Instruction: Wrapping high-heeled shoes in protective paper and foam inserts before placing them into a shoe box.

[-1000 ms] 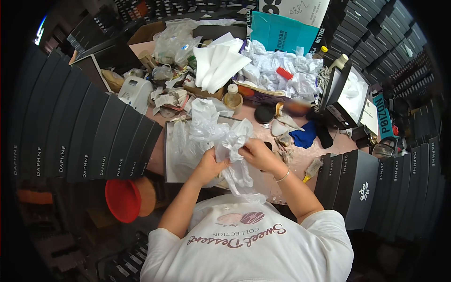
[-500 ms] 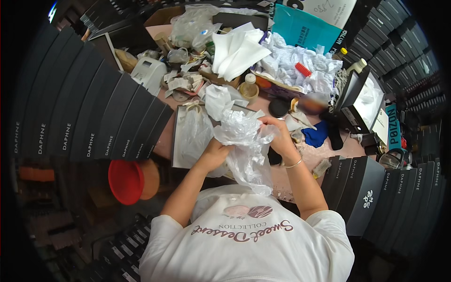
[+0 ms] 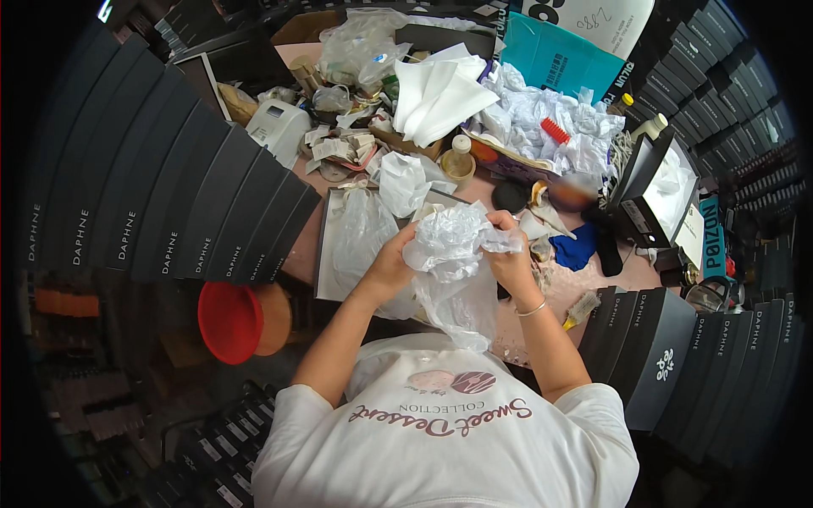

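Observation:
Between my hands, in front of my chest, is a bunched sheet of crumpled white tissue paper (image 3: 457,241), its thin, see-through tail hanging toward my shirt. My left hand (image 3: 391,264) is closed on the left edge of the bunch, fingers partly hidden by it. On the right edge, my right hand (image 3: 511,258) pinches the paper between thumb and fingers. Just beyond lies an open shallow box (image 3: 323,245) with a translucent plastic bag (image 3: 360,241) inside. A separate wad of white paper (image 3: 404,184) rests at the box's far side.
Dark shoe boxes (image 3: 182,212) are stacked at the left, with more boxes (image 3: 648,356) at the right. A red bin (image 3: 229,322) stands lower left. On the cluttered pink table are a bottle (image 3: 460,157), a red brush (image 3: 555,129), a blue cloth (image 3: 574,245) and a yellow-handled brush (image 3: 581,310).
The bunch is gathered more compactly between my hands. My left hand has moved up along its left side, and my right hand has shifted slightly down and right. The view has shifted slightly.

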Tool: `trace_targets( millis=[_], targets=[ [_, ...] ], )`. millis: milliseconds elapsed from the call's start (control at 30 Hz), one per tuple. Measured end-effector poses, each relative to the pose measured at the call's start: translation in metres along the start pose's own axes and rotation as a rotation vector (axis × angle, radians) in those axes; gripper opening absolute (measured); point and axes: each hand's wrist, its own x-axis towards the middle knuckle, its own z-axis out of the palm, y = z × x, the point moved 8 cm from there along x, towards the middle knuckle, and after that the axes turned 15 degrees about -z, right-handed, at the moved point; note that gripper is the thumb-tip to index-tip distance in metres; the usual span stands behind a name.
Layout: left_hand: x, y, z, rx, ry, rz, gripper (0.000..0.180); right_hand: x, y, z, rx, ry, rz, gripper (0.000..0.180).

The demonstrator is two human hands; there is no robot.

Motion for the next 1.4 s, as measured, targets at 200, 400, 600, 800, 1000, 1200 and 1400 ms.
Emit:
trace_targets(
  millis=[200,400,600,800,1000,1200,1400],
  targets=[
    [0.000,-0.028,-0.019,-0.096,-0.032,0.004,0.036,-0.008,-0.047,0.004,-0.101,-0.296,-0.347,0.036],
    [0.002,0.011,-0.016,0.340,0.052,0.269,0.046,-0.010,-0.005,-0.084,0.077,-0.114,0.064,0.046],
    [0.016,-0.012,-0.002,-0.079,0.077,-0.007,0.036,-0.001,-0.089,-0.003,-0.532,-0.384,-0.410,0.083],
    [0.025,-0.055,-0.016,0.023,0.222,-0.022,0.035,-0.011,-0.046,-0.006,-0.444,-0.143,-0.313,0.057],
    [0.022,-0.056,-0.051,-0.378,0.209,-0.185,0.031,-0.010,-0.077,-0.021,-0.372,-0.252,-0.442,0.030],
    [0.015,-0.004,-0.027,0.297,0.148,0.227,0.032,-0.013,-0.070,-0.083,0.088,-0.344,0.027,0.048],
    [0.013,0.022,0.026,0.255,-0.057,0.126,0.048,-0.012,-0.020,0.010,-0.087,-0.669,0.068,0.056]
  ],
)
